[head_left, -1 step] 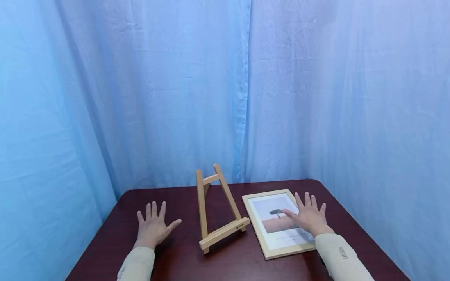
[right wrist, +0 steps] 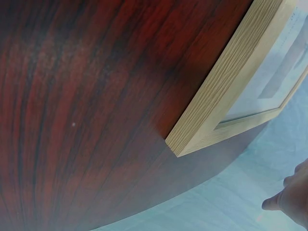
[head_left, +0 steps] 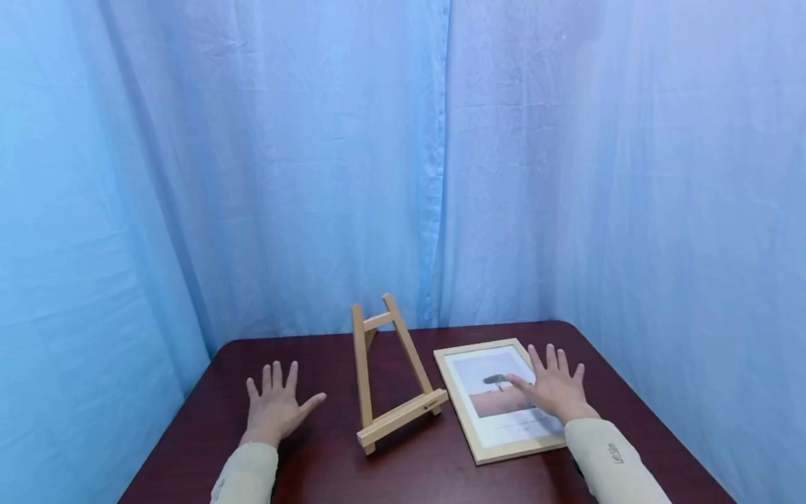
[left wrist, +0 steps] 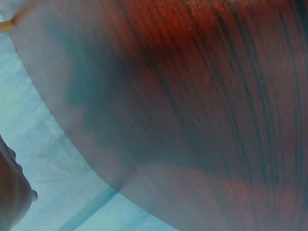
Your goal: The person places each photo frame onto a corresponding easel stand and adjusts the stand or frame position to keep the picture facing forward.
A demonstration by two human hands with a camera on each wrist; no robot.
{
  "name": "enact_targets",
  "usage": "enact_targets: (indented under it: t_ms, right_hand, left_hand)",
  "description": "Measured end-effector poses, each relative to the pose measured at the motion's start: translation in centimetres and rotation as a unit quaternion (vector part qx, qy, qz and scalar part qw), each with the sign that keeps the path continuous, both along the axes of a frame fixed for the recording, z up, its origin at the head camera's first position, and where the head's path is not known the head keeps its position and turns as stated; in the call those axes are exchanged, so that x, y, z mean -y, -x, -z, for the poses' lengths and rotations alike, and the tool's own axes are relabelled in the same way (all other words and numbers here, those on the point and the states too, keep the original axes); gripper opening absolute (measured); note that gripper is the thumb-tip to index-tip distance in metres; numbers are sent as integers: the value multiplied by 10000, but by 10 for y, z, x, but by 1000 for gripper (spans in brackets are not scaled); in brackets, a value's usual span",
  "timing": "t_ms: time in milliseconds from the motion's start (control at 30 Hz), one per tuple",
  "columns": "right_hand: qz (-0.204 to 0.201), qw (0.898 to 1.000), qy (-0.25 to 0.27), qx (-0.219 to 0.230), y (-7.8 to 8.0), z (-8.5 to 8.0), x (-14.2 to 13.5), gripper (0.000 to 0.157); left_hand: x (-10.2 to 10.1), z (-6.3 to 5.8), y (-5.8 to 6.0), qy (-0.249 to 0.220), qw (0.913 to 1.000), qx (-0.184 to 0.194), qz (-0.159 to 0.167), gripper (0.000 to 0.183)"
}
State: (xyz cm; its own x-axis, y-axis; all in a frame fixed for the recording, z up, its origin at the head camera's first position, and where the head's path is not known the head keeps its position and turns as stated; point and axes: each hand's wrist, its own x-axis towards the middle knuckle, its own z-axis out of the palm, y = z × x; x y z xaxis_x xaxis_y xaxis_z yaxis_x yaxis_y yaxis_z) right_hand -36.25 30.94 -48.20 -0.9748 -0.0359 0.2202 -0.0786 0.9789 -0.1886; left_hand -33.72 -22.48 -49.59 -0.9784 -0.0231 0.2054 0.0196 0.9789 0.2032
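Both hands hover with fingers spread and nothing in them. The left hand (head_left: 272,409) is over the table's left side, to the left of a small wooden easel (head_left: 403,418). That easel stands upright, turned slightly, with a ledge across its front. Right of it a picture frame (head_left: 460,407) in pale wood lies flat, face up, holding a print of a tree. The right hand (head_left: 555,393) is above the frame's right part and covers some of it. In the right wrist view a corner of the frame (right wrist: 216,86) shows, with the hand (right wrist: 294,198) partly visible.
The dark reddish-brown table (head_left: 327,469) has rounded far corners. Light blue curtains (head_left: 315,175) hang behind it and on both sides. A wooden tip (left wrist: 6,26) shows at the upper left of the left wrist view.
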Motion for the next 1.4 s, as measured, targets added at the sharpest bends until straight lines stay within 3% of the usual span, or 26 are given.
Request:
enact_targets:
  t_ms: [500,767,1067,1400]
  right_hand:
    - [-19,9999,92,96,6,4,0,105]
    - [4,10000,68,-35,6,2,0,106]
    - [29,10000,52,-20,6,-2,2,104]
    - [-6,10000,45,-33,2,-6,0,103]
  left_hand:
    - [3,-8,0,8,10000,-8,35,105]
    - [5,-19,5,14,9998,-191,82,106]
    - [4,-40,8,0,9986,-513,143,103]
    - [1,-77,15,118,9976,-656,184,102]
